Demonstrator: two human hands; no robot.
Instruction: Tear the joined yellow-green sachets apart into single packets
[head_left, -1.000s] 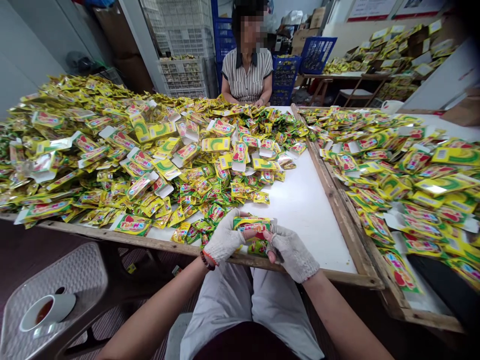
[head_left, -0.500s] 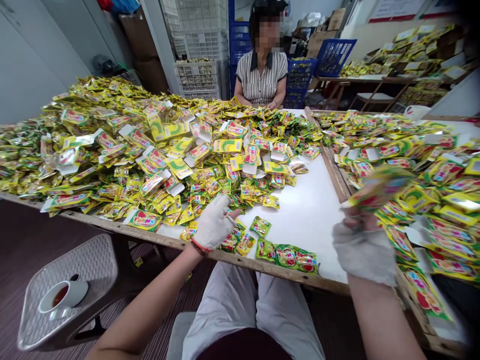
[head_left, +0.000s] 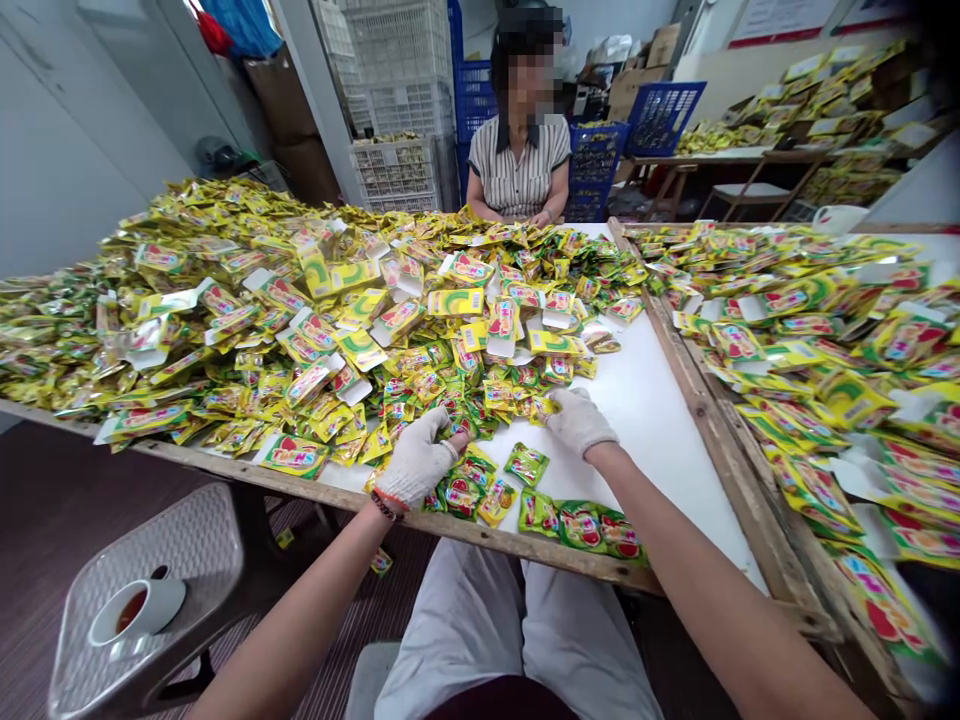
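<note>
My left hand point(head_left: 416, 460), in a white glove with bare fingertips, is curled over small sachets at the table's front edge. What lies inside its fingers is hidden. My right hand point(head_left: 579, 422), gloved alike, reaches to the pile's near edge and pinches a yellow sachet point(head_left: 543, 408). Between and below the hands are a green sachet point(head_left: 526, 463), a yellow sachet point(head_left: 496, 501) and a joined strip of green sachets point(head_left: 581, 525) with red fruit pictures. Open yellow-green cartons point(head_left: 504, 320) lie on the large pile of sachets point(head_left: 420, 385).
A wooden divider point(head_left: 697, 400) separates a heap of filled-looking cartons point(head_left: 855, 400) on the right. A co-worker point(head_left: 519, 160) sits across the table. A cup point(head_left: 139, 608) stands on a stool point(head_left: 202, 540) at left. Crates point(head_left: 397, 170) are stacked behind.
My right hand has moved left from the divider to the pile's edge; the carton it held is gone from it. My left hand stays near the same sachets, slightly lower.
</note>
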